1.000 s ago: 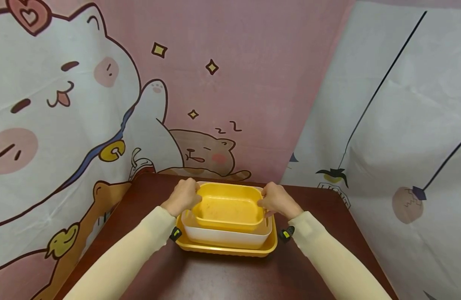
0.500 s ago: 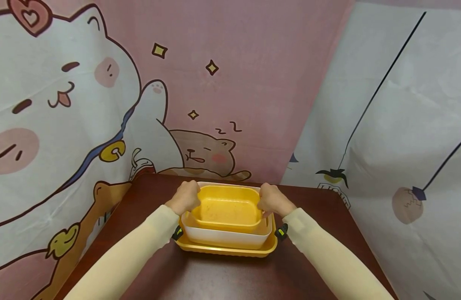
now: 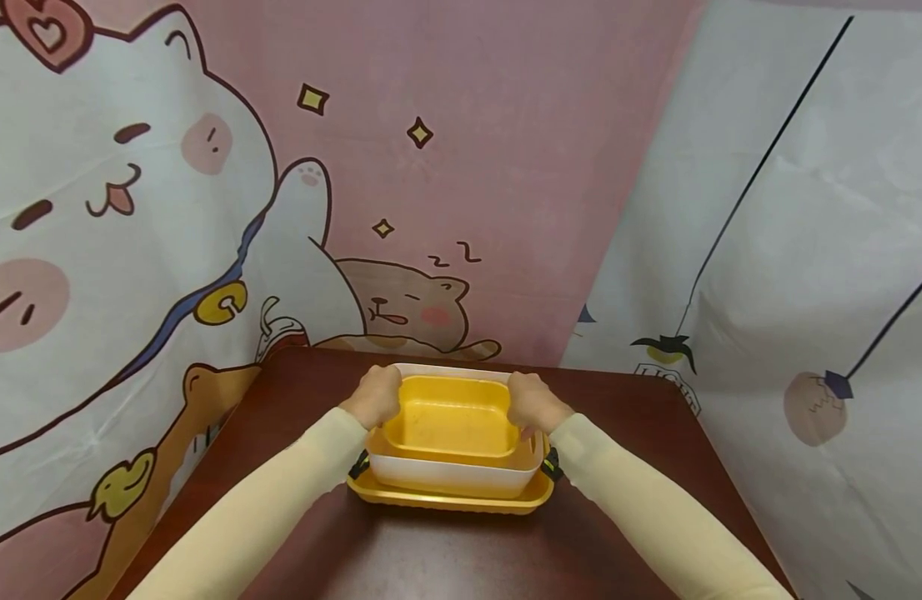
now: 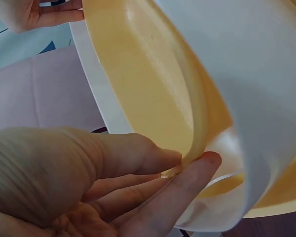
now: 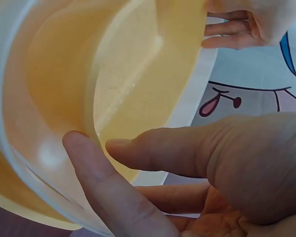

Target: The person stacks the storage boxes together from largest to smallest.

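A small yellow plastic bin (image 3: 449, 429) sits within a white bin (image 3: 449, 477), which in turn stands in a larger, shallow yellow tray (image 3: 449, 502). My left hand (image 3: 376, 397) pinches the small bin's left end at the rim; in the left wrist view the thumb (image 4: 160, 159) lies on the inner side and the fingers on the outer side. At the opposite end, my right hand (image 3: 534, 402) has its thumb (image 5: 133, 148) inside the rim and its index finger outside, pinching it. The white bin's wall curves around the small bin, with a handle slot at each end.
The nested containers stand on a dark red-brown table (image 3: 461, 558). Behind it hangs a pink and white cartoon cloth (image 3: 521, 167), close to the table's far edge, and cloth lines both sides too. A black strap device sits at each wrist.
The small yellow bin has sunk a little lower into the white bin. Both hands have gone down with it and appear closer together.
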{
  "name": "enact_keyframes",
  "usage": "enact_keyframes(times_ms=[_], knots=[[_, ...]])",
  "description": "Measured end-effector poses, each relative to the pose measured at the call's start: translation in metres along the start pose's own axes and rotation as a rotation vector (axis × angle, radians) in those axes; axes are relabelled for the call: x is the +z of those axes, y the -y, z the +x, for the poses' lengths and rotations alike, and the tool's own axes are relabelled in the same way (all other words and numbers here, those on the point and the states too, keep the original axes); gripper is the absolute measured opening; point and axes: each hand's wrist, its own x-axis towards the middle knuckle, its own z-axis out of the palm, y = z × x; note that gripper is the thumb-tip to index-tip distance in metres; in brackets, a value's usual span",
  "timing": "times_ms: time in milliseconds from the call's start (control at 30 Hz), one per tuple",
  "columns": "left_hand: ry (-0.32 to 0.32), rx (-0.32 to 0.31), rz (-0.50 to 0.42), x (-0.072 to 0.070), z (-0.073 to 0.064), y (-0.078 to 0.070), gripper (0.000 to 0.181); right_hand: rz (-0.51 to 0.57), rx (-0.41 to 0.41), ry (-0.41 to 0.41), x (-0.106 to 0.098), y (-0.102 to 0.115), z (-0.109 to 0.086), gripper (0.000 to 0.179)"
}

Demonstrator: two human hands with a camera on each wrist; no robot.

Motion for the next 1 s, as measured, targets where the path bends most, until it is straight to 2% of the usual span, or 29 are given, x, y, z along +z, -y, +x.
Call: enact_keyframes(times_ms=[100,233,367,633,867,1000], knots=[[-0.009,0.003,0.024,0.002,-0.001,-0.001,0.033,-0.016,0.006,0.016,0.005,0.001,0.002,0.041],[-0.01,0.006,0.068,0.005,-0.002,-0.003,0.019,-0.031,0.015,0.029,0.009,0.004,0.005,0.032],[0.02,-0.011,0.088,0.01,0.001,-0.003,0.022,-0.035,0.019,0.042,0.012,0.005,0.006,0.028],[0.116,-0.086,0.023,0.01,0.002,-0.007,0.03,-0.028,0.049,0.074,0.011,0.005,0.01,0.028],[0.141,-0.093,0.028,0.009,0.005,-0.007,0.032,-0.021,0.025,0.09,0.01,0.003,0.005,0.025],[0.141,-0.087,0.015,0.006,0.001,-0.009,0.032,-0.019,-0.005,0.062,0.008,0.001,0.0,0.026]])
